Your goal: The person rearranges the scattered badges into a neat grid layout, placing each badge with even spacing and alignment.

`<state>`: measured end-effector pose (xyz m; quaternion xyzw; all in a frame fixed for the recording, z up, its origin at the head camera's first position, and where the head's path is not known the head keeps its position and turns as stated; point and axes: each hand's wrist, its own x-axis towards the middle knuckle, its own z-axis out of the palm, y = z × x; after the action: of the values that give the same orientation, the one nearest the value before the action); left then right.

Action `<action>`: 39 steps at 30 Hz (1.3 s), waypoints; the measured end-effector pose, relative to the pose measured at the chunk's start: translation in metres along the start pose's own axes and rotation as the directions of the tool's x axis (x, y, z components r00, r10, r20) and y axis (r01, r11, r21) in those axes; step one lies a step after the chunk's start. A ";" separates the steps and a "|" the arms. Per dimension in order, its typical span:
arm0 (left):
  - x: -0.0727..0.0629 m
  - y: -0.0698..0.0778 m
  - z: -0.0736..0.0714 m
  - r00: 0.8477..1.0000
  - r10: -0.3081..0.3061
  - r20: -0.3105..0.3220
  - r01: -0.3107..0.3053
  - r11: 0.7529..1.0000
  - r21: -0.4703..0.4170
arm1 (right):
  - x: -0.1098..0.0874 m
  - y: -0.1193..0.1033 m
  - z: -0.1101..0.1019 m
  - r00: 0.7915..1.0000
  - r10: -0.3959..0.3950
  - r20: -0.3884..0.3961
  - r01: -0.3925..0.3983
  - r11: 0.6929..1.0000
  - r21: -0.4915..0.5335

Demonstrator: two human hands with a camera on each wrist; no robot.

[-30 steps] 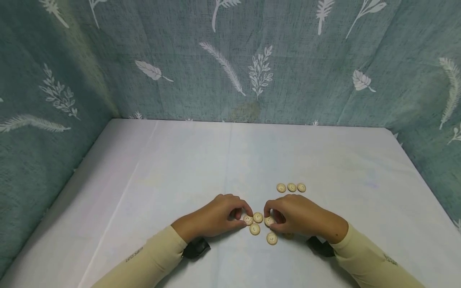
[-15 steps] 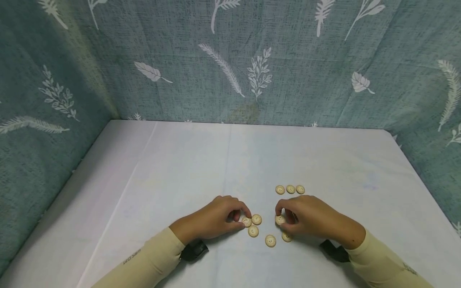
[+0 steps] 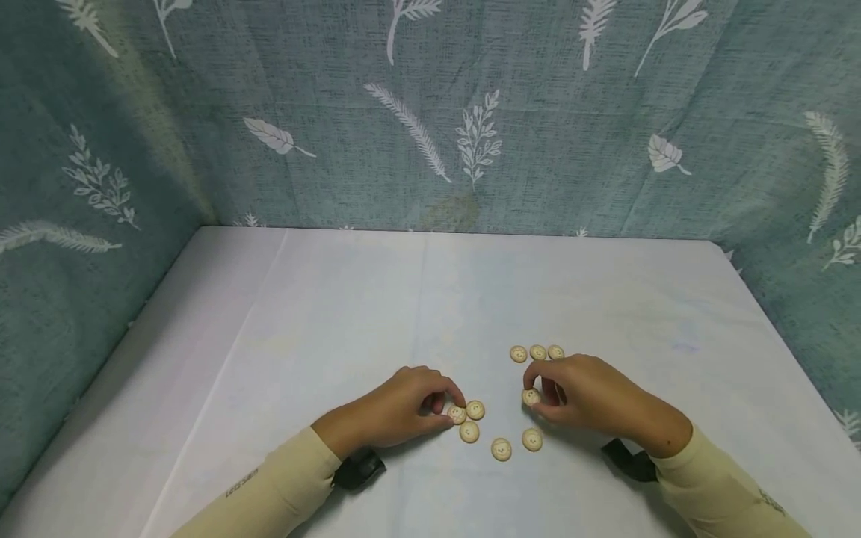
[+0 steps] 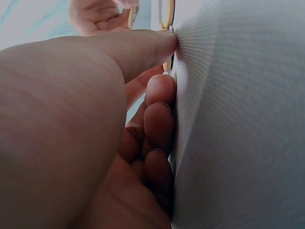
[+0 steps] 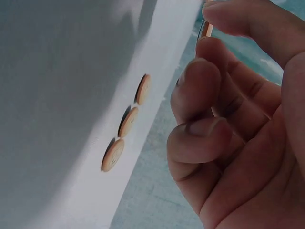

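My left hand [image 3: 410,403] rests on the table, its thumb and index finger pinching the edges of a round wooden button [image 3: 457,415]. Two more buttons touch or nearly touch that one: one at its upper right [image 3: 475,409] and one just below [image 3: 469,432]. My right hand [image 3: 592,392] holds another wooden button [image 3: 531,397] between thumb and index finger. In the right wrist view this held button [image 5: 206,29] is edge-on and raised above the tabletop. The other right fingers curl loosely.
Behind the right hand, three buttons form a row [image 3: 538,352]. Two loose buttons, one nearer the middle [image 3: 501,449] and one to its right [image 3: 532,439], lie in front of the hands. The white-covered table [image 3: 323,299] is bounded by green leaf-patterned cloth [image 3: 323,194].
My right hand has carried its button rightward, then back toward the row of three, away from the left cluster. The left hand has kept its pinch in place. The view has shifted slightly.
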<state>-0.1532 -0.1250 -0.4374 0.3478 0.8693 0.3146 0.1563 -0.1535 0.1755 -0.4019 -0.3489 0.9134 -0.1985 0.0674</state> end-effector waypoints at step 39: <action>0.000 -0.002 0.000 1.000 0.015 -0.012 -0.015 0.999 -0.028 | -0.002 0.031 -0.010 0.991 0.135 0.023 -0.134 0.990 -0.050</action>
<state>-0.1542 -0.1263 -0.4387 0.3503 0.8630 0.3300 0.1539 -0.1739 0.2008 -0.4059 -0.2904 0.9385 -0.1670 0.0841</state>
